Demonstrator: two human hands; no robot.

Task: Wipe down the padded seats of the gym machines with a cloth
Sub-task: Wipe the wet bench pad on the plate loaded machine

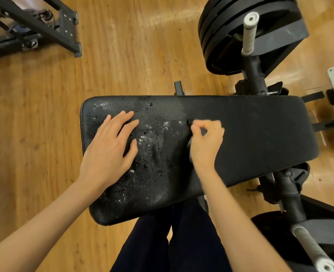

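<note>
Only one view is given, taken from a camera worn on the person's head. It is directed steeply downward and a little forward, so that the scene is seen almost from above. The padded seat [231, 134] is seen close below and fills the middle of the frame. The forearms enter from the bottom edge and the person's legs [170, 242] are seen directly under the lens. The wooden floor [44, 114] is seen around the seat. Straight lines near the edges are bent by the wide angle. No second view is given, so no part is shared.
</note>
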